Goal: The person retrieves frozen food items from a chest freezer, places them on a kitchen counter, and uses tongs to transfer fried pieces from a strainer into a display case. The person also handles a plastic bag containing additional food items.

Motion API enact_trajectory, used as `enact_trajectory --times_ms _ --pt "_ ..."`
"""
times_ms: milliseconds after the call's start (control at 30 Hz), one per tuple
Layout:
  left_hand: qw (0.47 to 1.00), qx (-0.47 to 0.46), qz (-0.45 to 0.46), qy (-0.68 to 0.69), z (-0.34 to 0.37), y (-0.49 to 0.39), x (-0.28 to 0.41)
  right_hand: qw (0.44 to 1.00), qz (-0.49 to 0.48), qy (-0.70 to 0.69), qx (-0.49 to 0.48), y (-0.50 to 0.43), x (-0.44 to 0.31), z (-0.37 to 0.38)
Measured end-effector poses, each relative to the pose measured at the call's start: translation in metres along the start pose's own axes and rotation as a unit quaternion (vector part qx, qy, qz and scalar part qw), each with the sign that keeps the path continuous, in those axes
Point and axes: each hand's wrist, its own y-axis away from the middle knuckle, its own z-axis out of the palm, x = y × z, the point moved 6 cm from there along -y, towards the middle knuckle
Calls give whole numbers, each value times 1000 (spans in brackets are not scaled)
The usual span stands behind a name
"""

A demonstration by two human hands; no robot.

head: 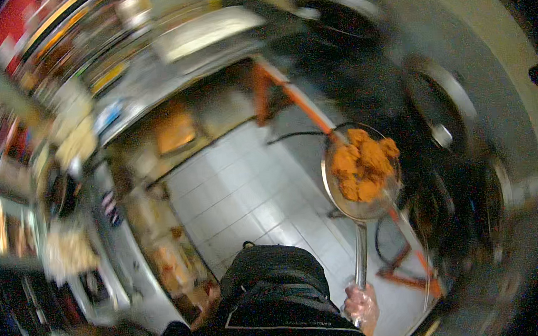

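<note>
In the lower right of the head view, my right hand (361, 305) is closed around the metal handle of a round strainer or skimmer (324, 177). Several orange-brown fried pieces (365, 163) lie heaped in its bowl, over the edge of an orange-framed stove. Down at my left side hangs my left hand (208, 297), blurred and partly behind my dark clothing; whether it holds anything cannot be told.
A dark stove with several pans, one a wok (437, 98), spans the right side. Orange metal bars (309, 106) edge it. A steel counter (140, 88) with blurred goods stands at upper left, shelves below. Grey tiles (232, 186) cover the floor.
</note>
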Motion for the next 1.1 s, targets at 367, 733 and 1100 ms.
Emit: enact_trajectory --times_ms 367,733,1100 --pt "981 181 -30 -60 -148 -9 27 956 238 171 1 -187 60 133" --pt "879 446 -14 -171 -341 -25 266 838 368 306 -260 -562 126 393" --pt "930 113 348 30 -486 51 570 823 243 458 -234 -864 317 592"
